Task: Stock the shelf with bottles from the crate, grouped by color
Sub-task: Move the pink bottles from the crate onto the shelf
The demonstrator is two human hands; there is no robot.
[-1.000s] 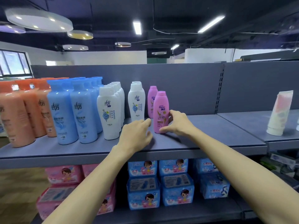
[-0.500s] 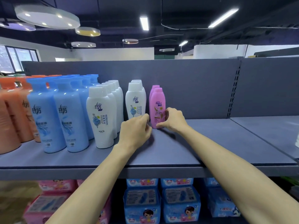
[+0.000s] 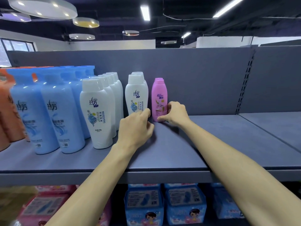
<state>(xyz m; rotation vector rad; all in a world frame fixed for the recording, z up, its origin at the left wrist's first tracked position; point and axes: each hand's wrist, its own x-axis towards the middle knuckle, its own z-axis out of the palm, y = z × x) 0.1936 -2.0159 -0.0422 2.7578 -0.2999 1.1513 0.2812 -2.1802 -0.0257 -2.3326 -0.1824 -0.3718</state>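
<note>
Two bare forearms reach up and forward over the front lip of the grey metal shelf (image 3: 171, 154), the hands close together but not touching. The left hand (image 3: 136, 126) lies knuckles up with its fingers curled under, the fingertips near the foot of a white plastic shampoo bottle with a blue flower label (image 3: 136, 95); whether they touch it, and whether the hand holds anything, cannot be told. Just right of it, the right hand (image 3: 175, 114) curls round the lower part of a small pink plastic bottle with a rounded cap (image 3: 159, 98), thumb at the base in front and fingers wrapped on its right side; the bottle stands upright on the shelf, with a second pink cap showing directly behind it. Left of the left hand stands a file of taller white bottles (image 3: 97, 115) running back toward the rear panel, then rows of light blue bottles (image 3: 48, 118), then orange bottles (image 3: 6, 115) at the frame's left edge. Below the forearms, the lower shelf holds blue packs printed with a cartoon child (image 3: 145, 204) and pink packs (image 3: 45, 204) to their left. Right of the right hand the shelf surface is bare up to the seam with the adjoining shelf section (image 3: 280, 128); beyond the hands rises the grey back panel (image 3: 195, 79) with its slotted upright (image 3: 246, 85).
</note>
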